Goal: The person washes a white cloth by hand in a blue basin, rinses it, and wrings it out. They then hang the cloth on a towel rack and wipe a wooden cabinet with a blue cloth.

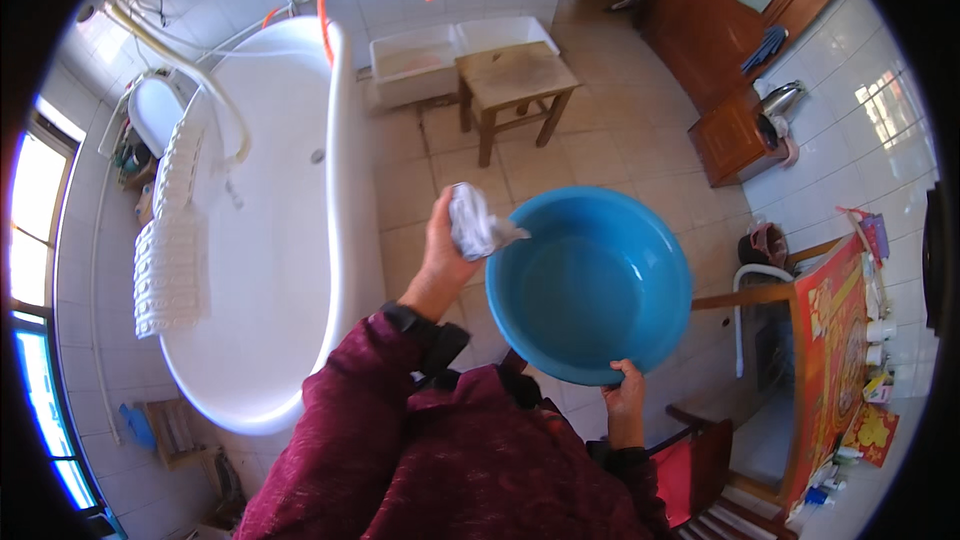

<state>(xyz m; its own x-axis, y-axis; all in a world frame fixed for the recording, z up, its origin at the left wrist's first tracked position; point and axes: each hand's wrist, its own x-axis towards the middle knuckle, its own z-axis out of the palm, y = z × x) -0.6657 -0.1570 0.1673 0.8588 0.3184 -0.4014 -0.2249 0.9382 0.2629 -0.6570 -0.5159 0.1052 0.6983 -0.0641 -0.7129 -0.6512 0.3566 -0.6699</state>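
A crumpled white and grey cloth [474,223] is bunched in my left hand [437,251], with a loose end trailing towards the basin. My right hand [625,392] grips the near rim of a large round blue plastic basin [589,277], thumb over the edge. The basin is tipped slightly and its inside faces up at me; whether a little water lies at its bottom I cannot tell. The cloth is just beyond the basin's left rim.
A white bathtub [262,240] runs along my left, with a bath mat [169,270] over its far side. Ahead stand a wooden stool [517,71] and white tubs [412,64]. To the right are a table with a red patterned cover [832,315] and a chair [694,472].
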